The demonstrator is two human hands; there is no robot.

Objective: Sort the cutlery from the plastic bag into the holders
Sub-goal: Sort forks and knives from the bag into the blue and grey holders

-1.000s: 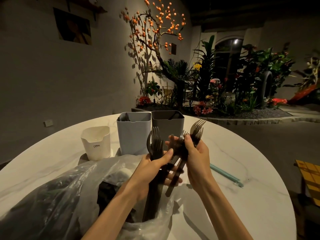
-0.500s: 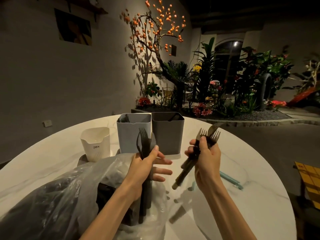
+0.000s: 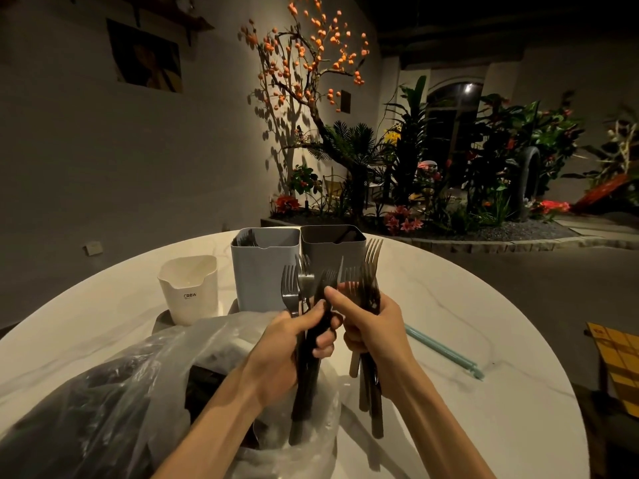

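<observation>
My left hand (image 3: 287, 354) grips a bunch of dark cutlery (image 3: 304, 392), forks and a spoon, tines up, above the clear plastic bag (image 3: 138, 392). My right hand (image 3: 373, 333) grips several forks (image 3: 368, 271), and its thumb and forefinger pinch a dark fork in the left bunch. Behind them stand three holders: a white one (image 3: 189, 288) at the left, a light blue one (image 3: 262, 267) with dark cutlery inside, and a dark grey one (image 3: 333, 250) touching it.
The round white marble table (image 3: 466, 305) holds a pale blue straw (image 3: 442, 350) to the right of my hands. More dark items lie inside the bag. A yellow chequered thing (image 3: 619, 361) sits beyond the table's right edge.
My hands were apart half a second ago. The right hand has swung its forks back to the left, upright, and now pinches a fork in the left hand's bunch.
</observation>
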